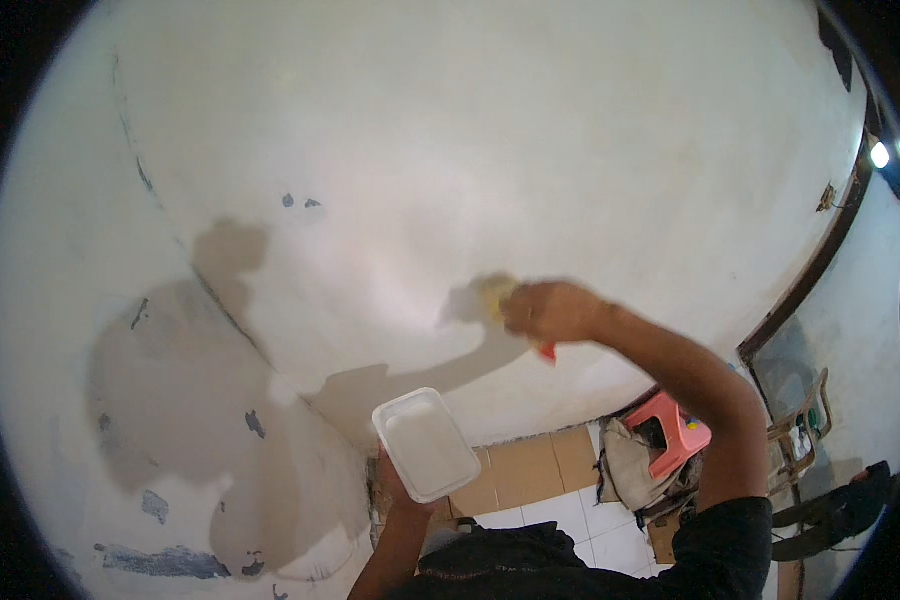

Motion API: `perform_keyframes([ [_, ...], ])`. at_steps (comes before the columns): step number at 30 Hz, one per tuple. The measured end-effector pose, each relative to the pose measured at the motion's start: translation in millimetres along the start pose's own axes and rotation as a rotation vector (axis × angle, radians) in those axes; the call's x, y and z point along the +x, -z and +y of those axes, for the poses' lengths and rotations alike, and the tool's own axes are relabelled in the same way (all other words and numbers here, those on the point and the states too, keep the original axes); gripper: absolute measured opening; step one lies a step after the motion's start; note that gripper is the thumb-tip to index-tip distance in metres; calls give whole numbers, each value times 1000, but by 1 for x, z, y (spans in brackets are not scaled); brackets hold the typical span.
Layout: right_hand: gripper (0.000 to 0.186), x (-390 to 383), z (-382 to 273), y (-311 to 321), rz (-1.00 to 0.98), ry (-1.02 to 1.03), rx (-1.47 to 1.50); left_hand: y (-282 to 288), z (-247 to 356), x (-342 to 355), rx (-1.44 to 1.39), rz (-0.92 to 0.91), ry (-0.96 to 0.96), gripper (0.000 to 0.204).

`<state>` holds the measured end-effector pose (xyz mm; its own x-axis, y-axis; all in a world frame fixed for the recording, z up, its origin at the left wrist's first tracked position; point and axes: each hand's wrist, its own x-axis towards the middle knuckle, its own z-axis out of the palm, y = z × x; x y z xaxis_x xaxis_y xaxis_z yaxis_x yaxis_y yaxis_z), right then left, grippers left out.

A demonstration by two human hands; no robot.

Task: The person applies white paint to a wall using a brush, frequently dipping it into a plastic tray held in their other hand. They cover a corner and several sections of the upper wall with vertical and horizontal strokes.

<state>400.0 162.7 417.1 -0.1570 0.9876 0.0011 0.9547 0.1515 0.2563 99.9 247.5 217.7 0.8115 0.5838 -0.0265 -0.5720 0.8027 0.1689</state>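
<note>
My left hand (403,492) grips a white rectangular plastic tub (378,420) from beneath and the side. White paint-like stuff (428,445) lies inside it. Up at the wall, my right hand (550,312) is closed around a paintbrush (495,296) with pale yellow bristles; a red bit of its handle pokes out below the fist. Motion smears the brush, and I cannot tell whether its bristles touch the whitish wall (530,150). My arm's shadow falls on the wall beside the brush.
Dark bare patches (255,424) and a crack mark the left wall. Flattened cardboard (530,470) lies on white floor tiles (560,515) along the wall's foot. To the right are a pink plastic stool (678,438), a beige sack (630,462), a chair (808,425) and a lit bulb (879,155).
</note>
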Motion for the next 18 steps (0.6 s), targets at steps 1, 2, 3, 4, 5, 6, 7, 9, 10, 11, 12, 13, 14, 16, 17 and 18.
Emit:
perform_keyframes([
  [1, 22, -3, 16, 32, 156, -33, -34, -15, 2, -4, -61, -62, 45, 60],
  [2, 20, 1, 30, 75, 305, 13, -137, -24, 2, -8, -122, -124, 94, 61],
  [3, 15, 4, 40, 122, 457, -99, 191, -23, 2, -9, -121, -118, 92, 61],
  [4, 13, 7, 58, 154, 698, 59, 22, -21, 2, -10, -92, -91, 78, 61],
  [5, 17, 2, 79, 189, 799, 115, 103, -20, -1, -8, -71, -73, 77, 61],
  [6, 20, 1, 83, 217, 904, 25, -13, -6, -4, -5, -74, -75, 80, 61],
  [7, 23, 5, 81, 237, 1018, -56, -115, 19, -3, -1, -106, -129, 88, 61],
  [9, 11, 10, 65, 267, 1196, 82, -114, 27, -8, 3, -147, -187, 114, 61],
  [10, 11, 15, 79, 260, 1267, 229, -130, 21, -12, 3, -107, -72, 75, 60],
  [11, 23, 9, 86, 238, 1174, -86, -208, 16, -13, 2, -67, 43, 28, 59],
  [12, 25, 16, 79, 213, 1069, -169, -365, 18, -9, 1, -65, 46, 18, 59],
  [13, 27, 14, 63, 188, 966, -257, -520, 19, -8, 1, -97, 4, 57, 58],
  [14, 31, 29, 30, 159, 729, -649, -65, 24, -4, 0, -139, -27, 93, 57],
  [16, 23, 20, 39, 68, 687, -3, -641, 16, -12, 5, -118, -5, 96, 56],
  [17, 19, 23, 23, 32, 638, 186, -580, 15, -11, 4, -83, 40, 75, 55],
  [18, 15, 21, -1, 4, 565, 281, -654, 16, -8, 3, -84, 45, 65, 55],
])
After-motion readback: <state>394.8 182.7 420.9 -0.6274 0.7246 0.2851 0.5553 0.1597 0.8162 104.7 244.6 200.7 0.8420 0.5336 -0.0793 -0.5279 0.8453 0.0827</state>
